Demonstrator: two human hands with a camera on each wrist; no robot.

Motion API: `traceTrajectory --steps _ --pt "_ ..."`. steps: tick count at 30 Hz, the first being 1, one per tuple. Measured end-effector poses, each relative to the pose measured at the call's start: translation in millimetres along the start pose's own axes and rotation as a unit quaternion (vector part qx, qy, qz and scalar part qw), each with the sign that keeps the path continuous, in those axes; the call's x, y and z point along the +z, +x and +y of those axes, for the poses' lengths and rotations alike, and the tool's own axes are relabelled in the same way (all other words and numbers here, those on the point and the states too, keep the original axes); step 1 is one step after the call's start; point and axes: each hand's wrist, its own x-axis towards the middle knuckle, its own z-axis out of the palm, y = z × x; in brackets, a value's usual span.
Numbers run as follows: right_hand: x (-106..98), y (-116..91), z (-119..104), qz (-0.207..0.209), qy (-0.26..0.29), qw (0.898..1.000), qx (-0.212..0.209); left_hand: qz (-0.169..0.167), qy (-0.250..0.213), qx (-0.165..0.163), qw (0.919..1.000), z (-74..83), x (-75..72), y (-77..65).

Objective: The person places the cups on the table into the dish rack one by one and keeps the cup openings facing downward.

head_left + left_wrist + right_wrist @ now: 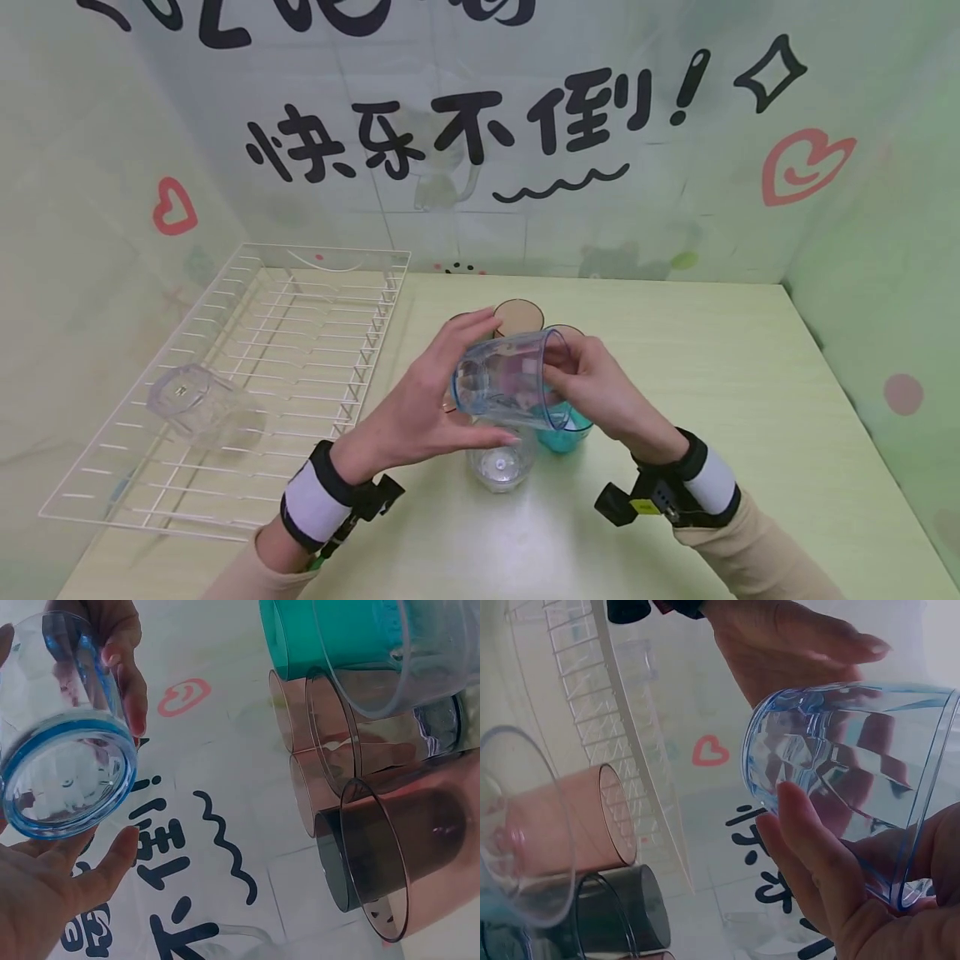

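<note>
A clear cup with a blue tint [498, 379] lies sideways in the air, its mouth to the right and its thick base to the left. My right hand [600, 387] grips it by the rim end. Around the base, my left hand [427, 400] is spread with fingers and thumb straight and wide apart. Below stand several other cups: a clear one [502, 468], a teal one [562, 439] and a brownish-pink one [519, 317]. In the left wrist view a dark grey cup [334, 862] shows among them. The held cup and hands partly hide this group in the head view.
A white wire rack [150, 527] stands on the left side of the table. On it, a clear faceted cup [195, 400] lies tilted with its base toward me. Printed fabric walls [862, 333] enclose the table at the back and sides.
</note>
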Motion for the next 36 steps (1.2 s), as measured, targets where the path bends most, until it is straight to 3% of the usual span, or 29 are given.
traceTrajectory --steps 9,19,29,36 --pt "4 2 6 -0.041 0.091 0.995 0.029 0.008 0.013 0.019 0.9997 1.8 4.1 3.7" --pt "6 5 12 -0.078 0.16 0.984 0.027 0.015 0.024 0.024 0.9993 2.1 4.4 5.4" --pt "8 5 12 -0.082 0.201 0.974 0.072 0.023 0.017 0.037 0.9989 4.6 3.8 6.9" --pt "10 5 13 -0.087 0.233 0.965 0.079 0.033 0.011 0.044 0.9984 5.8 3.3 6.2"
